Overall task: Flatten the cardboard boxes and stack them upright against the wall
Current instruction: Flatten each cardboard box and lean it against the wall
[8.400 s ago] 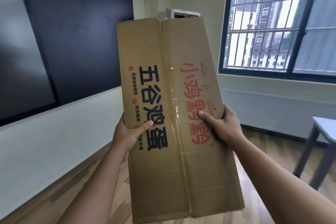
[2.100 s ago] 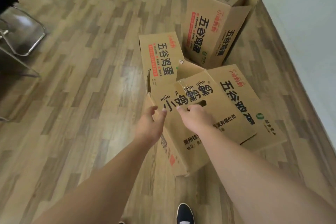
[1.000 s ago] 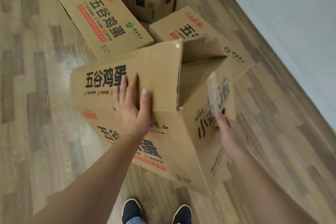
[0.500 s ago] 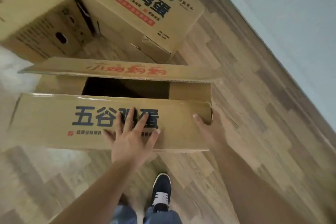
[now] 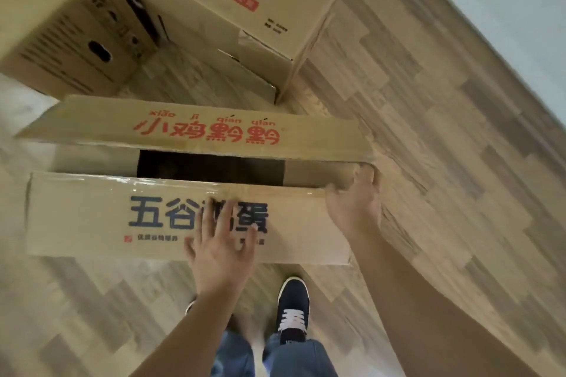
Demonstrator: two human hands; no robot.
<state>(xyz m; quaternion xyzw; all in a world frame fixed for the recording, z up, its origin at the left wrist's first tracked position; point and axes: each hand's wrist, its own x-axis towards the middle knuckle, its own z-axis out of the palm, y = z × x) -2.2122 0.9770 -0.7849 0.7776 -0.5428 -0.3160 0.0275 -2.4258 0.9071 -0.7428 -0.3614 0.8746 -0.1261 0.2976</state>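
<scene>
Left hand (image 5: 222, 249) flat, fingers spread on box flap (image 5: 92, 214) | right hand (image 5: 355, 202) gripping flap's end

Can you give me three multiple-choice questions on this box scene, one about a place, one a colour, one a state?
1. Where does the left hand rest?
A. on the near flap with dark lettering
B. on the floor
C. on the wall

2. What colour is the lettering on the far flap?
A. green
B. red
C. black

3. What state is the nearest cardboard box in?
A. flattened
B. taped shut
C. flaps parted, dark gap between

Answers: 1 A, palm spread flat over the dark characters. 2 B, red characters with pinyin above. 3 C, a black opening shows between the flaps while the right hand grips the end.
</scene>
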